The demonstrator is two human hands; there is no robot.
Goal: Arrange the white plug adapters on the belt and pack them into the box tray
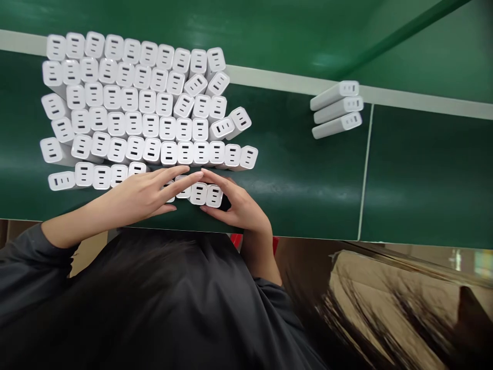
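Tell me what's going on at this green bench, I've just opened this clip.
A person in dark sleeves has both hands on the nearest row of chargers. The left hand lies flat across the row, and the right hand cups its right end, fingertips meeting above it. Behind it, a block of white chargers stands port-side up in rows on the green surface. Three more chargers lie on their sides, apart to the right.

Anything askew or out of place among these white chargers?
Yes. Several chargers at the right end of the rows sit turned out of line, and three more lie flat, apart, by the white strip.
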